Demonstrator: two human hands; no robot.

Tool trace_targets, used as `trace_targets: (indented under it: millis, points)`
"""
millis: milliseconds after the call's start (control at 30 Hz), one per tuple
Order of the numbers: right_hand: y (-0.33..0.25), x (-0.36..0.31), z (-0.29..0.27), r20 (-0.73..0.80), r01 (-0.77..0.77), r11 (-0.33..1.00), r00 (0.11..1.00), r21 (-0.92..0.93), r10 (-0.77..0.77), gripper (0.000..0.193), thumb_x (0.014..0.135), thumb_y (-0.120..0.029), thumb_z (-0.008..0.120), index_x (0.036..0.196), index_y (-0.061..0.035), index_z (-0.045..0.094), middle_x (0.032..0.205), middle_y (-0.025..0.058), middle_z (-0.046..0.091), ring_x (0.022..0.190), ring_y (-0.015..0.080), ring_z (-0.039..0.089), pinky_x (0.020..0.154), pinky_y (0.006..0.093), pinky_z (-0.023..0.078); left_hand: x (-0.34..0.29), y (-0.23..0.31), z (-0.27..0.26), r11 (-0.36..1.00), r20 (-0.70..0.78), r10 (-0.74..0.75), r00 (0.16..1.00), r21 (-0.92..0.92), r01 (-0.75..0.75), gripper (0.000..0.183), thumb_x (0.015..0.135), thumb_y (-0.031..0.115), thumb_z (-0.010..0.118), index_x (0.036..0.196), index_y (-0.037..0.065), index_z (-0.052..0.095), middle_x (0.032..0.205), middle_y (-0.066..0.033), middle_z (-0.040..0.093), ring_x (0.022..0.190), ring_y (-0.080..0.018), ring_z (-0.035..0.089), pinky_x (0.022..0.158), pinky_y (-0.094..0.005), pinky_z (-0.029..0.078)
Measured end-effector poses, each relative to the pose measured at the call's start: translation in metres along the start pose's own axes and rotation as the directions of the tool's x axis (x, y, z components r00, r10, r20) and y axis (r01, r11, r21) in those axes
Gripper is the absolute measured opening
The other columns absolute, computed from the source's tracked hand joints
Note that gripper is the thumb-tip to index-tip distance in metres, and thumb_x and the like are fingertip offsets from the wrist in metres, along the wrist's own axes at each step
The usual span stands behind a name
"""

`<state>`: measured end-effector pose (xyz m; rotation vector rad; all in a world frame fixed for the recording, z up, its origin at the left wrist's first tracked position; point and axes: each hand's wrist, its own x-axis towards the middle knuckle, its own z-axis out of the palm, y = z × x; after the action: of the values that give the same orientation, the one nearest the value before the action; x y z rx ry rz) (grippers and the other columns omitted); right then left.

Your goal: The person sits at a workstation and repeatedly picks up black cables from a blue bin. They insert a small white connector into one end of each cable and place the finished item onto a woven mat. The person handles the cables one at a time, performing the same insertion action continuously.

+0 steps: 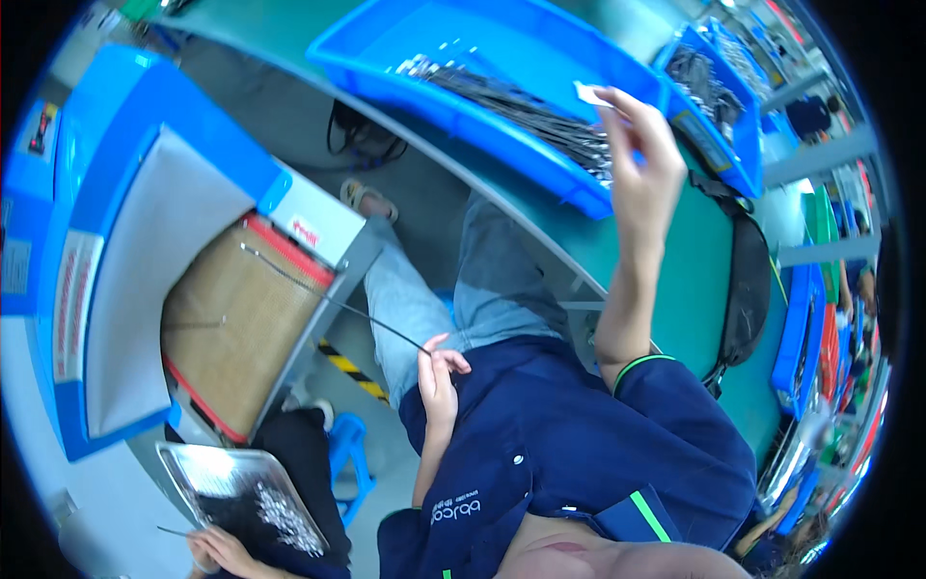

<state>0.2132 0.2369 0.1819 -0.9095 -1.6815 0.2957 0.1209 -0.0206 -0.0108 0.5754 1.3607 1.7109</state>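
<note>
My left hand, held before my waist, has its fingers closed on one end of a thin black cable. The cable stretches left over the brown mesh belt of a blue machine, and its far tip is pale. Above the right part of a large blue bin, my right hand pinches a small white piece between thumb and finger; I cannot tell its kind. Inside that bin lies a bundle of dark cables with shiny ends.
Smaller blue bins of cables stand to the right on the green table. A black bag lies at the table's right side. At lower left, a co-worker's hand is beside a metal tray of small parts, near a blue stool.
</note>
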Motion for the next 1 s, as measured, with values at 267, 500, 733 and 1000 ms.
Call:
trace_targets:
  millis: [267, 500, 733, 1000]
  points:
    - [-0.019, -0.078, -0.02, 0.657, -0.016, 0.962, 0.733, 0.274, -0.175, 0.039, 0.086, -0.033, 0.06, 0.111, -0.0033, 0.059, 0.104, 0.0176, 0.059, 0.1, 0.0342, 0.054, 0.091, 0.0423, 0.04, 0.031, 0.019, 0.045, 0.982, 0.419, 0.089, 0.904, 0.114, -0.15, 0.026, 0.1, 0.018, 0.034, 0.118, -0.001, 0.041, 0.09, -0.0124, 0.057, 0.08, -0.0193, 0.055, 0.077, -0.0306, 0.044]
    - [-0.047, -0.079, -0.053, 0.879, -0.536, 0.842, 0.428, 0.058, 0.212, 0.021, 0.095, -0.022, 0.046, 0.105, -0.0069, 0.056, 0.094, 0.0111, 0.063, 0.088, 0.0241, 0.063, 0.079, 0.0351, 0.048, 0.047, 0.04, 0.099, 0.853, 0.795, 0.073, 0.602, 0.263, -0.451, 0.035, 0.087, 0.004, 0.047, 0.121, -0.007, 0.045, 0.117, -0.0267, 0.052, 0.112, -0.0401, 0.048, 0.094, -0.0464, 0.037]
    - [0.039, 0.03, -0.164, 0.318, -0.362, 0.932, 0.886, 0.022, 0.337, 0.035, 0.096, -0.03, 0.049, 0.119, -0.0058, 0.058, 0.071, -0.0079, 0.047, 0.052, 0.0011, 0.038, 0.044, 0.018, 0.03, 0.066, 0.03, 0.101, 0.915, 0.794, -0.094, 0.6, 0.307, -0.263, 0.031, 0.095, 0.018, 0.048, 0.119, 0.0, 0.05, 0.1, -0.0175, 0.062, 0.093, -0.0283, 0.06, 0.085, -0.0356, 0.045]
    - [0.226, 0.149, -0.267, -0.097, -0.649, 0.76, 0.755, 0.03, 0.649, 0.041, 0.092, -0.012, 0.042, 0.132, -0.0053, 0.045, 0.091, 0.0021, 0.06, 0.053, 0.0046, 0.041, 0.044, 0.0177, 0.036, 0.095, -0.146, -0.044, 0.886, 0.392, -0.389, 0.834, 0.408, 0.222, 0.023, 0.097, 0.019, 0.047, 0.107, 0.001, 0.056, 0.092, -0.0097, 0.064, 0.081, -0.0151, 0.061, 0.076, -0.0274, 0.048]
